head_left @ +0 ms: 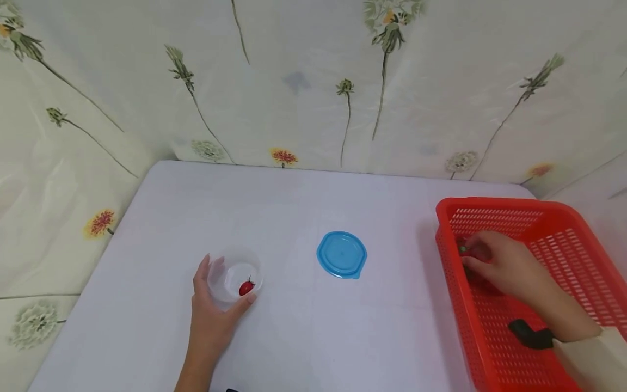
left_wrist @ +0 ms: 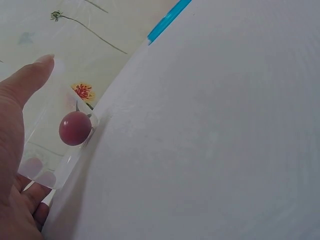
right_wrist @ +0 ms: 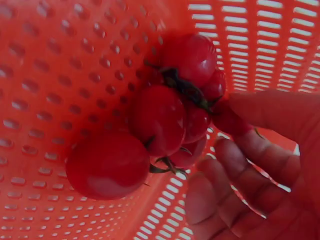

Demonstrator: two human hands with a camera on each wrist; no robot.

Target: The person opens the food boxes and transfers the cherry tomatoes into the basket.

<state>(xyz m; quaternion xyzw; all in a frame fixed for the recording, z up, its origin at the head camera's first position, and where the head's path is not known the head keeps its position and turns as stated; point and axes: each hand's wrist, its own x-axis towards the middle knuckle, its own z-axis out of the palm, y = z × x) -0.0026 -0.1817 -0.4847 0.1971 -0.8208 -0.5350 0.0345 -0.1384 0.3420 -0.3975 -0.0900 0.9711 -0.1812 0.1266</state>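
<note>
My left hand [head_left: 214, 316] grips a clear plastic bowl [head_left: 234, 256] on the table, thumb on one side and fingers on the other. One cherry tomato [head_left: 246, 287] with a green calyx lies inside it; the left wrist view shows the same tomato [left_wrist: 75, 128] through the clear wall. Inside the red basket [head_left: 472, 332], my right hand [head_left: 509, 267] pinches a small red tomato [right_wrist: 231, 120] between thumb and fingers, partly hidden by them. Beside it are several more tomatoes [right_wrist: 157, 120] with green stems, clustered against the basket wall.
A blue lid [head_left: 342, 254] lies flat on the white table [head_left: 303, 218] between the bowl and the basket. Behind the table hangs a flowered cloth [head_left: 294, 98]. The basket's high slotted walls surround my right hand.
</note>
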